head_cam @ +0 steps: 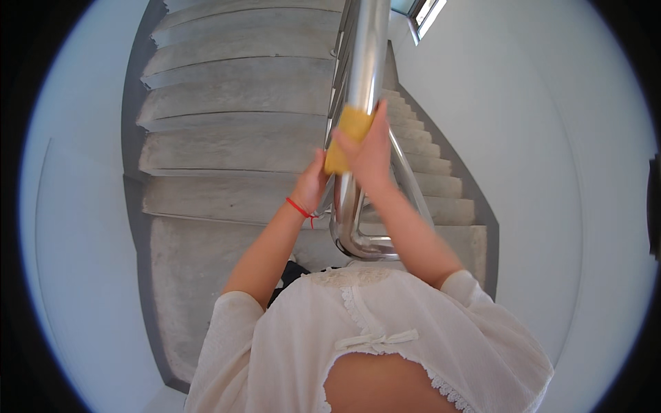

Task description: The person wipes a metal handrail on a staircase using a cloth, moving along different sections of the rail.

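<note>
A shiny metal stair handrail runs from the top of the view down to a bend in front of me. My right hand presses a yellow cloth or sponge onto the rail's upper side, fingers along its right edge. At the left side of the rail is my left hand, its thumb and fingers by the lower left corner of the yellow piece; a red cord bracelet circles that wrist. Whether the left hand grips the rail or the yellow piece is hard to tell.
Grey concrete steps lie left of the rail, and a second flight lies to the right. Metal balusters stand beneath the handrail. White walls with a dark grey skirting flank the stairs, and a window shows at the top.
</note>
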Demonstrator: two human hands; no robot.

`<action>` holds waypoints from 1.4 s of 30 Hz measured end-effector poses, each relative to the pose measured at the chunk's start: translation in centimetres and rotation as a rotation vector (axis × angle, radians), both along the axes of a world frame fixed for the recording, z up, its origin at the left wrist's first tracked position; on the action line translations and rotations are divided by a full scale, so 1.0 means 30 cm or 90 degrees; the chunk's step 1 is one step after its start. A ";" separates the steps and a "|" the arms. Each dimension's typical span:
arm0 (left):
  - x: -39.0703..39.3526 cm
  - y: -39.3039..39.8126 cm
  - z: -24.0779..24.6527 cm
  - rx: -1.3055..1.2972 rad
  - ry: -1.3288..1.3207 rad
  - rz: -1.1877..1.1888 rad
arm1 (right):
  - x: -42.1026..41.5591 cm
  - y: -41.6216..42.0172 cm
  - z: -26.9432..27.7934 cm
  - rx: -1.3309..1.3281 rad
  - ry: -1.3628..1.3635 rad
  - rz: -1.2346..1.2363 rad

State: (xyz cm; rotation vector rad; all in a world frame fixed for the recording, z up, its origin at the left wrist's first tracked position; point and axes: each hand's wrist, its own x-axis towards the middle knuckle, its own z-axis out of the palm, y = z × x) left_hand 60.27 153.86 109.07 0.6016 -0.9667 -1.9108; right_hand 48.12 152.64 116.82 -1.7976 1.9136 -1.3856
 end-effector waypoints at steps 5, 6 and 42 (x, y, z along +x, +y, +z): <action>-0.070 0.048 0.035 -0.161 -0.182 0.021 | -0.055 -0.443 0.332 0.063 0.138 -0.127; -0.081 0.047 0.037 -0.166 -0.197 0.028 | -0.055 -0.496 0.372 0.109 0.153 -0.156; -0.050 -0.106 0.024 -0.339 -0.201 -0.094 | -0.142 -0.983 0.650 0.128 0.271 -0.292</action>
